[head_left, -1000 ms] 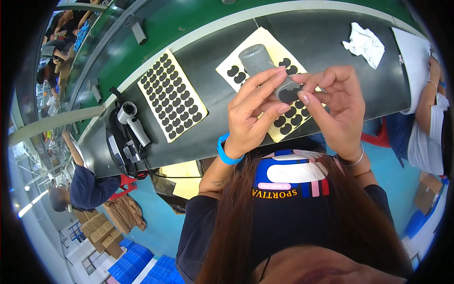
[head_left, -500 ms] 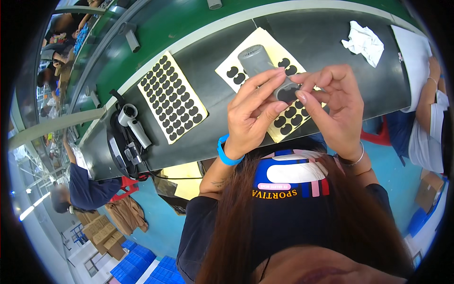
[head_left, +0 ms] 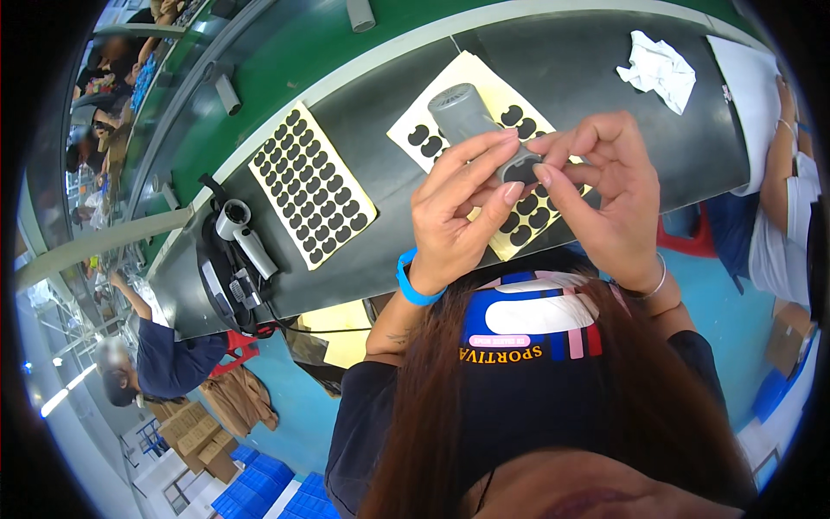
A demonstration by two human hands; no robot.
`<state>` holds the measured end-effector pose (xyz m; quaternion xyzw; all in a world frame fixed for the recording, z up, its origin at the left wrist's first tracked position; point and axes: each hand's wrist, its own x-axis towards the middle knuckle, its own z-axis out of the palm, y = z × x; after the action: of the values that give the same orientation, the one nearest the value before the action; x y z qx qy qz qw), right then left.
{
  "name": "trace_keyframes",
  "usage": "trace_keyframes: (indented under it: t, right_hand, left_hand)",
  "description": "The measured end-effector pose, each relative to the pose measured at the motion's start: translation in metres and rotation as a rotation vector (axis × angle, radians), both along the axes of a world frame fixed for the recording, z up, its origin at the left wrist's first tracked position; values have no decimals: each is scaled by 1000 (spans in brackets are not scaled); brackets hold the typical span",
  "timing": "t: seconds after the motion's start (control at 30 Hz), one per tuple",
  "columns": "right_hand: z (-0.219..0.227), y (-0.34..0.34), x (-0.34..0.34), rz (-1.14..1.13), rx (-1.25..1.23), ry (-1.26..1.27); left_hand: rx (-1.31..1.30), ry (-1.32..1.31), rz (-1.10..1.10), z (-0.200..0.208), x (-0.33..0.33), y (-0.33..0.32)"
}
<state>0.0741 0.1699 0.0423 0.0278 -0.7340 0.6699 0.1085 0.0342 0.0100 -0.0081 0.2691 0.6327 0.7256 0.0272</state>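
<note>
My left hand [head_left: 458, 203], with a blue band at its wrist, is closed round the near end of a grey hair dryer housing [head_left: 471, 117]. The housing's wide, round, slotted end points away from me. A black sticker [head_left: 520, 170] lies on the near end face. Thumb and fingertips of my right hand [head_left: 605, 182] pinch at that sticker's edge. Below the hands lies a pale yellow sheet of black stickers [head_left: 418, 135], partly hidden by the housing and my hands.
Another sticker sheet [head_left: 316, 186] lies to the left on the dark table [head_left: 380, 268]. Beyond it sits a grey hair dryer [head_left: 246, 238] beside black corded gear. Crumpled white paper [head_left: 657, 71] lies at right. Grey housings [head_left: 360, 15] stand on the green belt [head_left: 294, 52]. Co-workers sit on both sides.
My right fingertips have shifted slightly over the sticker on the end face. The left hand keeps its hold on the housing. The whole view has moved a little.
</note>
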Motion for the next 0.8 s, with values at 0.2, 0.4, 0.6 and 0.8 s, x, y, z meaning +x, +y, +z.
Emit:
trace_keyframes:
  t: [0.2,0.4,0.6,0.8]
  right_hand:
    - [5,-4,-2,-53,192,-39]
    - [-10,9,-18,-204,531,82]
    - [-57,3,-36,8,580,-37]
    - [-68,-1,-47,63,616,-79]
  left_hand:
    - [-4,44,40,-1,-1,-1]
    - [-67,56,65,12,-30,-21]
    - [-256,167,163,-2,-161,-13]
    - [-103,85,155,-48,-265,-8]
